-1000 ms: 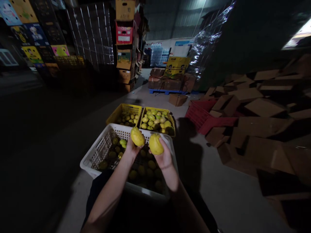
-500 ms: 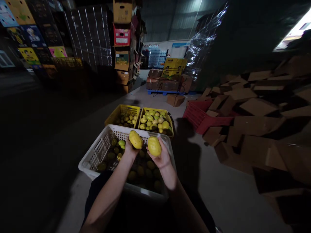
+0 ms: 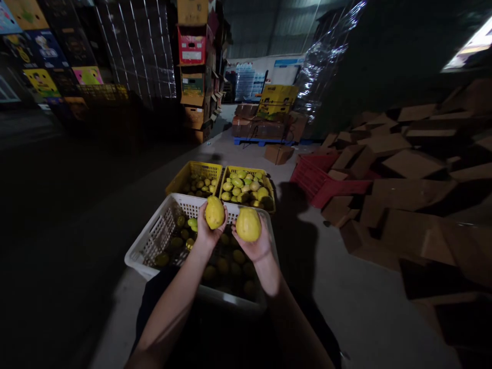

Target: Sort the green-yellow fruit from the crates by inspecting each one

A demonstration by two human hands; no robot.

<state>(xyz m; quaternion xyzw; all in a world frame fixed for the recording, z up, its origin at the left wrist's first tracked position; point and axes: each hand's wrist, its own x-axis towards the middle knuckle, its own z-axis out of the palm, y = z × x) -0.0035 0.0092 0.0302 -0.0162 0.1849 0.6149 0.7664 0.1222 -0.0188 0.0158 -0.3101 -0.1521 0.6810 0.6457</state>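
One yellow fruit [image 3: 214, 212] is clasped in the left hand [image 3: 208, 234], fingers and thumb curled around its sides; its skin is firm and waxy-looking, its shape an oval with a rounded top. Its long axis runs nearly upright, the upper end leaning slightly left, though which end bore the stem cannot be told. Beside it, apart from it, a broader fruit [image 3: 248, 224] rests in the right hand [image 3: 257, 248], which is cupped beneath and around it, thumb on the right side and fingertips on the left. This one is plumper and softly glossy, almost round as seen from here, so its long axis is hard to read. Both are held above a white crate [image 3: 156, 233] of perforated plastic, where oval fruits [image 3: 223, 265] lie loose in shadow, pointing various ways. Just beyond it stand two lattice-walled crates, a dim yellow crate [image 3: 177, 180] on the left and a brighter yellow basket [image 3: 271, 204] on the right, heaped with yellow and greenish fruit. All stand on a smooth grey floor [image 3: 334, 287]. Farther right, a red crate [image 3: 311, 179] of slatted plastic meets a jumbled pile of creased brown cardboard [image 3: 407, 195].
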